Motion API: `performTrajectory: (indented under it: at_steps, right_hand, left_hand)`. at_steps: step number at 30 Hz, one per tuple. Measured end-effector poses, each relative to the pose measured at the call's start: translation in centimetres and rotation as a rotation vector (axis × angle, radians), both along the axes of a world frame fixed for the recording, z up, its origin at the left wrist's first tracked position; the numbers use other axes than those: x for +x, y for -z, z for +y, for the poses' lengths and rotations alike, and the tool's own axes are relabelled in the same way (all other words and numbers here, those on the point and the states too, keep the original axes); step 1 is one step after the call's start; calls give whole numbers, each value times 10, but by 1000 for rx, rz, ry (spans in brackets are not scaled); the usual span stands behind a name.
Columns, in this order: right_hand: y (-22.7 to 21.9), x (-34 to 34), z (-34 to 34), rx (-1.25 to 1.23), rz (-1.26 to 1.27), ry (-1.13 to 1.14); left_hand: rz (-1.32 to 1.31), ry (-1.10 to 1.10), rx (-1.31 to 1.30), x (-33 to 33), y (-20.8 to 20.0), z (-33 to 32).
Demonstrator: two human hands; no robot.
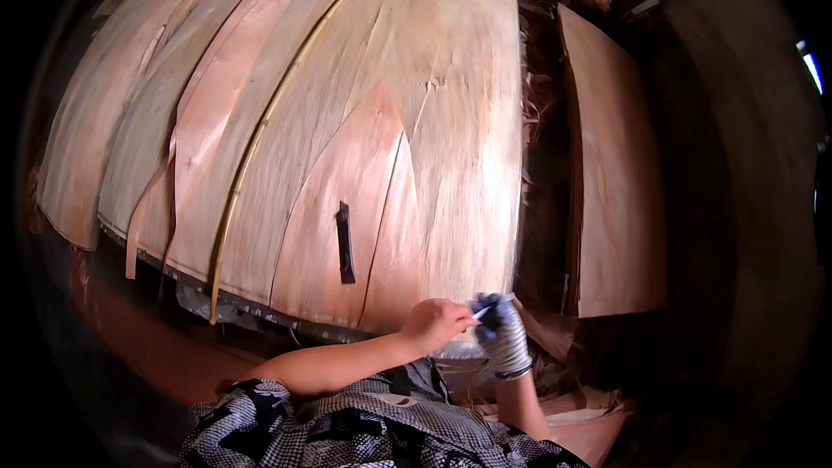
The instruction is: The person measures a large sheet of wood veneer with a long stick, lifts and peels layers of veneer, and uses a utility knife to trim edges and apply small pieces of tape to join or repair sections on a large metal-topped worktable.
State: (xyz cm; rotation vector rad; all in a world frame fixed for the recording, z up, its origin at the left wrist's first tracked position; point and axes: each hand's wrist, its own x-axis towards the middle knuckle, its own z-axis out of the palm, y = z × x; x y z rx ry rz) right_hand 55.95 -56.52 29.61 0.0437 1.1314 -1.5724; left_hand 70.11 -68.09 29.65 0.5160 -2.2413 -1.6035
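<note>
My left hand [438, 325] is bare, its fingers pinched together at the near edge of the veneer stack. Close beside it, my right hand [504, 338] wears a striped white glove with blue-grey fingers, which are curled in. A small whitish sliver [481, 314] shows between the two hands, at the left fingertips; its kind is too small to tell. What the right fingers close on is hidden. Just ahead of the hands lie pinkish veneer pieces [334, 182], one with a pointed tip. A short black strip [346, 243] rests on them.
Large pale veneer sheets [472, 147] cover the wide stack. A long thin yellowish stick [260, 126] lies across it, left of the pointed veneer. Further left is a reddish veneer strip [230, 78]. To the right, beyond a gap with torn veneer scraps [539, 104], stands another veneer stack [615, 173].
</note>
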Motion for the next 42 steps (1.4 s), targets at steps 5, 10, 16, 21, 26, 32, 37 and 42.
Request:
performTrajectory:
  at_steps: [5, 10, 16, 21, 26, 32, 37, 42]
  right_hand:
    - [12, -229, -7, 266, 612, 620]
    - [3, -232, -187, 340, 891, -342]
    - [15, -121, -393, 223, 1063, -930]
    - [39, -89, -486, 432, 1364, -984]
    - [61, -104, -481, 460, 1666, -938]
    - [59, -108, -463, 227, 1747, -1109]
    - [46, -123, -467, 355, 2146, -888]
    - [41, -34, -455, 122, 1102, -1207]
  left_hand:
    - [35, 606, -519, -34, 45, -37]
    - [-10, -153, 43, -45, 67, -169]
    - [-304, -796, -390, -38, 79, -319]
    - [-464, -716, -853, -77, 89, -361]
    - [-545, -644, -763, -89, 99, -367]
    - [-299, -554, -818, -102, 112, -353]
    - [-327, -556, -675, -96, 104, -360]
    - [-276, -1148, -639, -9, 103, -343]
